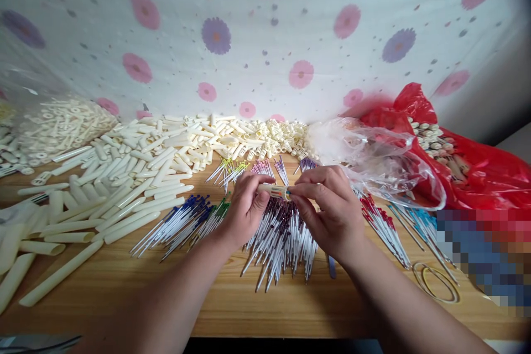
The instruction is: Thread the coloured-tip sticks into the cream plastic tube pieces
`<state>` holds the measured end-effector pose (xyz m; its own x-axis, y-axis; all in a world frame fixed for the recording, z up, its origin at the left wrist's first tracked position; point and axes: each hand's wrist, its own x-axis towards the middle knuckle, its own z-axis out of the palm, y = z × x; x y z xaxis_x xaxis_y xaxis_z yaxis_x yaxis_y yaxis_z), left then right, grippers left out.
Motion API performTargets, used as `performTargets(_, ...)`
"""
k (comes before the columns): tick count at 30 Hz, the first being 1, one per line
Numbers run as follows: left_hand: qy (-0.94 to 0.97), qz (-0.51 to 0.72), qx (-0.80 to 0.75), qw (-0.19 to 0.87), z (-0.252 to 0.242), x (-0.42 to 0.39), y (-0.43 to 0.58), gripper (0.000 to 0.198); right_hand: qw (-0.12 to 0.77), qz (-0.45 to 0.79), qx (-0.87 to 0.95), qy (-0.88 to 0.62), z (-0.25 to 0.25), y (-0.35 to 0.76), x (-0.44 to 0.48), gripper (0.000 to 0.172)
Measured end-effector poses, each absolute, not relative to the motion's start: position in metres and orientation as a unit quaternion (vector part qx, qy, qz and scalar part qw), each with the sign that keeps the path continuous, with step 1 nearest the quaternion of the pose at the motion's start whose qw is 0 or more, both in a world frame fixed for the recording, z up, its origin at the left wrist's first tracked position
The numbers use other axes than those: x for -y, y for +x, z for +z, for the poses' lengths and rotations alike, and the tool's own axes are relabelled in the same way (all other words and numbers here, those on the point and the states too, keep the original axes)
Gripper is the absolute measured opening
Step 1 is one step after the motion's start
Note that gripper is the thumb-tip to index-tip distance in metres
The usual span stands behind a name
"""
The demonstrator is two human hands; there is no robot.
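My left hand (245, 213) is closed on a short cream slotted pen barrel (276, 192), held nearly level above the table. Coloured strips show through its slots. At the barrel's right end, my right hand (332, 213) pinches a light-blue-ended pen refill (289, 193), mostly hidden by the barrel and fingers. Beneath both hands spreads a pile of white pen refills with dark purple ends (284, 238). Blue-ended refills (182, 221) and green-ended refills (213, 218) lie left of it, and red-ended refills (384, 227) lie to the right.
Cream pen tubes (136, 177) cover the left side, with slotted barrels (269, 135) heaped behind. A clear bag of small parts (68, 124) stands back left. On the right are a clear plastic bag (373, 157), a red bag (489, 168), light-blue-ended refills (421, 227) and rubber bands (435, 283).
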<state>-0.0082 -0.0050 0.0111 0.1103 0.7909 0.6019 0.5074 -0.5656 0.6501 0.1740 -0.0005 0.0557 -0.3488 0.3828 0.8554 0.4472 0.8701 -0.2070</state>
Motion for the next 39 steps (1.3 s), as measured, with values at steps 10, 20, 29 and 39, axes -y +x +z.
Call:
performTargets(10, 0.714, 0.491, -0.498, -0.032, 0.009, 0.005, -0.010, 0.041, 0.526, 0.092, 0.794, -0.290, 0.049, 0.168, -0.004, 0.005)
performTargets(20, 0.702, 0.471, -0.525, -0.100, 0.010, 0.004, -0.011, 0.032, 0.580, 0.227, 0.713, -0.320, 0.033, 0.156, -0.007, 0.006)
performTargets(29, 0.717, 0.453, -0.529, 0.006, 0.012, 0.006, -0.009, 0.033, 0.511, -0.073, 0.816, -0.260, 0.042, 0.172, -0.019, 0.011)
performTargets(39, 0.706, 0.444, -0.549, -0.055, 0.011, 0.005, -0.010, 0.030, 0.526, 0.108, 0.771, -0.342, 0.037, 0.160, -0.015, 0.015)
